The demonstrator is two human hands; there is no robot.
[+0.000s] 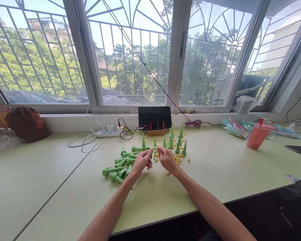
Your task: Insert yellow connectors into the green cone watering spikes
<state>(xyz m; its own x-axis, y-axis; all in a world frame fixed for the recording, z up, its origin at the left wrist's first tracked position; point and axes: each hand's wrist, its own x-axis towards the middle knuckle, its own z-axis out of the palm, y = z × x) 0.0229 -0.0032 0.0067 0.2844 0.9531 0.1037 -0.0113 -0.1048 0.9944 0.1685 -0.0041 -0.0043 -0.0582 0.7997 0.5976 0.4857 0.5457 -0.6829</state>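
My left hand (143,162) pinches a green plastic spike (153,156), its narrow end pointing down over the table. Just right of it, my right hand (167,159) is closed with thumb and fingertips together; what they hold, if anything, is too small to make out. To the left of my hands lies a loose pile of green cone-shaped spikes (114,170). Behind and right of my right hand, several green spikes (180,135) stand upright, some stacked. Small yellow plastic pieces (156,160) are scattered under and around my hands, partly hidden by them.
A dark tablet (154,115) leans by the windowsill, with a phone (155,125) before it. A power strip (107,133) with cables lies back left. On the right are a red drink cup (259,135), plastic packets (234,129) and a dark phone (299,149). A brown pouch (27,123) sits far left.
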